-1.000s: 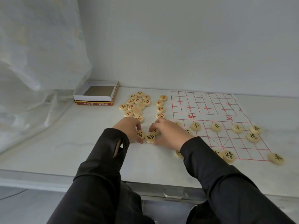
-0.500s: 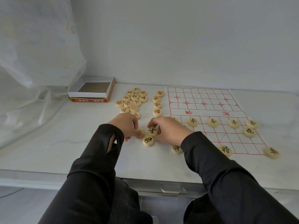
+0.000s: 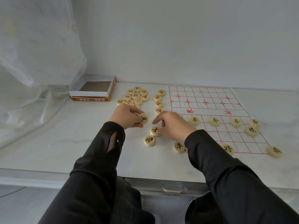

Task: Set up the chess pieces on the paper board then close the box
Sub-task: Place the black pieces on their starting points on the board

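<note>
A view from the person's head, looking down at a pale tabletop (image 3: 68,143); a second ago both hands were pressed low over three loose black-lettered pieces left of the paper board (image 3: 210,101), and the left hand (image 3: 127,116) has since lifted one of them; this raised piece (image 3: 143,118) is pinched between thumb and curled fingers, its face tilted towards the camera; the right hand (image 3: 173,125) sits with fingers curled against the rim of a second piece (image 3: 155,130) lying flat on the tabletop, though whether it grips or only touches it cannot be told; a third piece (image 3: 149,140) lies just beside, untouched; on the board's near half a row of black soldiers (image 3: 214,121) already stands, with a few black pieces nearer its front edge; the red pieces (image 3: 135,97) wait in a cluster and a short column off the board, whose far half is bare; the open box (image 3: 93,89) sits at the back left; setup looks under halfway, and the raised piece seems bound for the near rank.
</note>
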Tool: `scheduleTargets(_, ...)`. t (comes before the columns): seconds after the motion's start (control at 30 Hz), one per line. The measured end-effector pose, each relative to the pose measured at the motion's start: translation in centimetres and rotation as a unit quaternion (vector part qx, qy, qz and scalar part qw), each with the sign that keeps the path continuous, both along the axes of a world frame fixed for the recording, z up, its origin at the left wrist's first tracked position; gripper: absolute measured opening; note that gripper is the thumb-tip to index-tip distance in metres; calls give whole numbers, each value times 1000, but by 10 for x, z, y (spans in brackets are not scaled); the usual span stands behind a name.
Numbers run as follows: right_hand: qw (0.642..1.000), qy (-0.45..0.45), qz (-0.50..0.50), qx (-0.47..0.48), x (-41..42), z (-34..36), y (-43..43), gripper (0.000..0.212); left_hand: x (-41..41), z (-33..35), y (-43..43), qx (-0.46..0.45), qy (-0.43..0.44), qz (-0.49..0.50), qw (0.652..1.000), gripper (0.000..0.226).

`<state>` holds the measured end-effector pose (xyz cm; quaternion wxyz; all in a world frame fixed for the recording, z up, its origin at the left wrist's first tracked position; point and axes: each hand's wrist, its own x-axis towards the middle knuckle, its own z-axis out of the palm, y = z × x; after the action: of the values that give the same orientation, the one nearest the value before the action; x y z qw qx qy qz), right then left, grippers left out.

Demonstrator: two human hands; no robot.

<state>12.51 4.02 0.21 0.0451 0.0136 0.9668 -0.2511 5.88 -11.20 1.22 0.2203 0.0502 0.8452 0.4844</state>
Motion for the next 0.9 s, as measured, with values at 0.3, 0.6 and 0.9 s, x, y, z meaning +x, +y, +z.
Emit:
scheduleTargets(0.3, 960, 30, -84, -264, -5, 9, 5, 27, 7, 6, 1, 123, -39, -5, 992, 11)
scheduleTargets(0.6, 955, 8, -144, -258, -5, 8, 14, 23, 12, 1, 6, -171, 46, -169, 970, 11)
scheduleTargets(0.9, 949, -19, -135, -285, -5, 3, 18, 19, 19, -7, 14, -317, 104, -280, 900, 47)
